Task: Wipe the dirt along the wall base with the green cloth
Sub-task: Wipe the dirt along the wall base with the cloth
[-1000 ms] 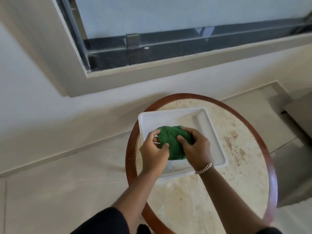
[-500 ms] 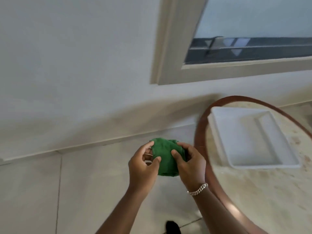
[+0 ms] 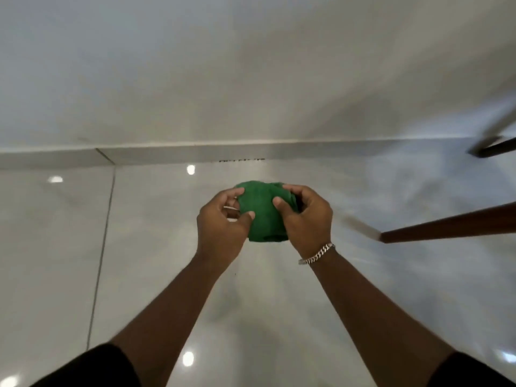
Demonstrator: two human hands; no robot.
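Cloth [image 3: 264, 216] between both hands, wall base [image 3: 195, 155] beyond, table leg [image 3: 446, 227] right.

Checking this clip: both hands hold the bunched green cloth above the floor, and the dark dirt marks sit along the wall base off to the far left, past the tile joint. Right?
Not quite. In the head view the dirt marks lie along the wall base almost straight ahead, just beyond the green cloth, not far left. The rest holds: the left hand and right hand grip it above the floor.
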